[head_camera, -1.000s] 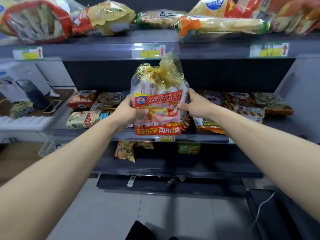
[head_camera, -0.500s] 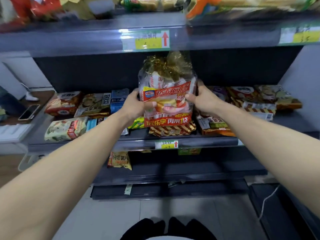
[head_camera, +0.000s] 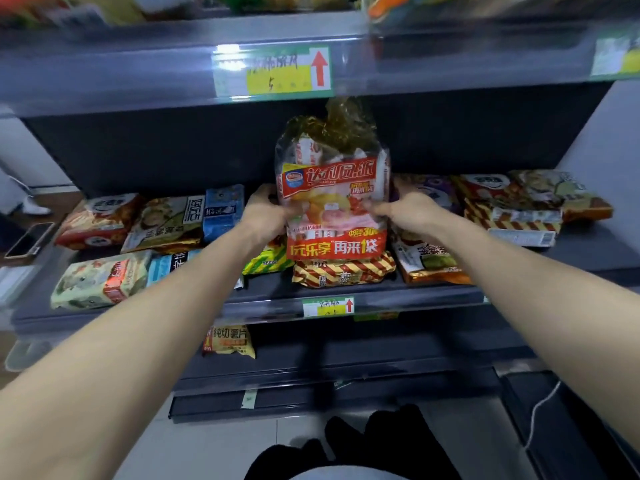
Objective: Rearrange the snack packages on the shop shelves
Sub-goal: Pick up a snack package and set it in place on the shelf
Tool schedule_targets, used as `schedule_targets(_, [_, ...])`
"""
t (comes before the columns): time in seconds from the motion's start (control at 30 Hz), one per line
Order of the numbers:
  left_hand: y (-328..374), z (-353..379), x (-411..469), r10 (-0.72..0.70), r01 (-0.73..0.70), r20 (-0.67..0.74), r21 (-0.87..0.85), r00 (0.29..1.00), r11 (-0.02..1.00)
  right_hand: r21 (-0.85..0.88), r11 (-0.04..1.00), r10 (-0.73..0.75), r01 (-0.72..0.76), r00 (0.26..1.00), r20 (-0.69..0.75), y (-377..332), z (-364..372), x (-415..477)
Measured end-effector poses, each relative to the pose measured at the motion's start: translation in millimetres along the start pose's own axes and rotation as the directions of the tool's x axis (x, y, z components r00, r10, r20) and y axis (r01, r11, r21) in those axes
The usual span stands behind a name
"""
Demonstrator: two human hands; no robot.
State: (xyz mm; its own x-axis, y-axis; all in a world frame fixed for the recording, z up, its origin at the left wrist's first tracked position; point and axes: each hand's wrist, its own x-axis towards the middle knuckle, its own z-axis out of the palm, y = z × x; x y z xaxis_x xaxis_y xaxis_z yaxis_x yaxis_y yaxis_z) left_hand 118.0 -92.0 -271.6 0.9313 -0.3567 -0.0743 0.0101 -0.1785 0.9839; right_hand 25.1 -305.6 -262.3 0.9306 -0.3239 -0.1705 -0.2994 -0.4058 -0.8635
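Note:
A tall clear bag of wrapped cakes, with red labels and a gold gathered top, stands upright over the middle shelf. My left hand grips its left side and my right hand grips its right side. The bag's bottom sits over a red-and-gold striped packet lying flat on that shelf. Whether the bag rests on the packet or hangs just above it I cannot tell.
Flat snack packets fill the middle shelf: several on the left and several on the right. The upper shelf edge carries a price tag. A yellow crisp bag lies on the lower shelf. A phone lies on a counter far left.
Both hands carried the bag forward and down, from in front of the shelf edge to deep over the middle shelf. The view moved closer to the shelves.

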Motion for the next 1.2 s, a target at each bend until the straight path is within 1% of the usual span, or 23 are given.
schedule_targets(0.1, [0.3, 5.0, 6.1, 0.026, -0.027, -0.033, -0.041, 0.999, 0.999, -0.025, 0.993, 0.122, -0.119, 0.976, 0.179, 7.9, -2.6, 5.7])
schedule_targets(0.17, [2.9, 8.6, 10.3, 0.054, -0.057, -0.050, -0.060, 0.997, 0.997, 0.018, 0.990, 0.132, -0.138, 0.970, 0.204, 10.4, -3.6, 10.5])
schedule_targets(0.23, [3.5, 13.2, 16.2, 0.065, -0.067, -0.029, -0.085, 0.997, 0.994, 0.076, 0.994, 0.067, -0.080, 0.985, 0.162, 10.0, -4.7, 17.3])
schedule_targets(0.33, [4.0, 22.8, 24.6, 0.022, -0.015, 0.087, -0.087, 0.996, 0.996, 0.077, 0.993, -0.085, 0.084, 0.996, 0.009, 8.2, -8.0, 30.3])
schedule_targets(0.37, [3.8, 26.4, 26.7, -0.012, 0.021, 0.126, -0.068, 0.992, 0.997, 0.063, 0.992, -0.106, 0.107, 0.994, -0.030, 8.8, -8.6, 35.2])
schedule_targets(0.43, [0.3, 33.5, 29.5, -0.075, 0.087, 0.162, -0.068, 0.984, 0.994, 0.045, 0.996, -0.076, 0.081, 0.992, -0.103, 13.5, -8.0, 43.9])
schedule_targets(0.5, [-6.8, 40.0, 33.3, -0.091, 0.103, 0.127, -0.093, 0.988, 0.990, 0.034, 0.997, -0.058, 0.064, 0.987, -0.147, 20.3, -5.5, 50.9])
schedule_targets(0.63, [-16.9, 46.3, 43.6, -0.084, 0.082, -0.017, -0.105, 0.996, 0.991, 0.090, 0.994, -0.057, 0.067, 0.992, -0.110, 30.3, -4.7, 58.5])
schedule_targets(0.7, [-19.1, 46.7, 49.1, -0.076, 0.075, -0.029, -0.015, 0.997, 0.997, 0.121, 0.992, -0.015, 0.023, 0.998, -0.066, 35.1, -4.9, 60.7])
schedule_targets(0.73, [-20.2, 46.9, 51.1, -0.076, 0.077, -0.015, 0.060, 0.997, 0.995, 0.135, 0.991, 0.006, 0.003, 0.998, -0.062, 37.1, -4.8, 62.2])
schedule_targets(0.8, [-20.9, 47.6, 53.9, -0.085, 0.079, 0.026, 0.183, 0.996, 0.980, 0.178, 0.984, 0.008, 0.007, 0.996, -0.084, 40.4, -5.0, 67.1])
schedule_targets(0.87, [-20.0, 47.6, 57.1, -0.096, 0.078, 0.063, 0.239, 0.993, 0.968, 0.213, 0.977, -0.009, 0.032, 0.994, -0.108, 41.2, -5.8, 71.4])
schedule_targets(1.0, [-15.8, 48.7, 65.7, -0.138, 0.099, 0.101, 0.323, 0.985, 0.941, 0.277, 0.961, 0.017, 0.023, 0.990, -0.140, 41.8, -5.6, 80.9])
schedule_targets(1.07, [-14.5, 49.4, 69.4, -0.153, 0.118, 0.110, 0.277, 0.982, 0.954, 0.319, 0.947, 0.026, 0.015, 0.992, -0.126, 40.4, -4.2, 83.6])
schedule_targets(1.13, [-14.2, 49.9, 73.1, -0.185, 0.164, 0.120, 0.172, 0.975, 0.971, 0.371, 0.929, 0.034, 0.003, 0.995, -0.094, 40.0, -3.4, 85.8])
schedule_targets(1.2, [-16.1, 51.0, 75.9, -0.201, 0.193, 0.099, 0.086, 0.975, 0.978, 0.433, 0.901, 0.035, -0.009, 0.998, -0.051, 41.9, -2.0, 88.0])
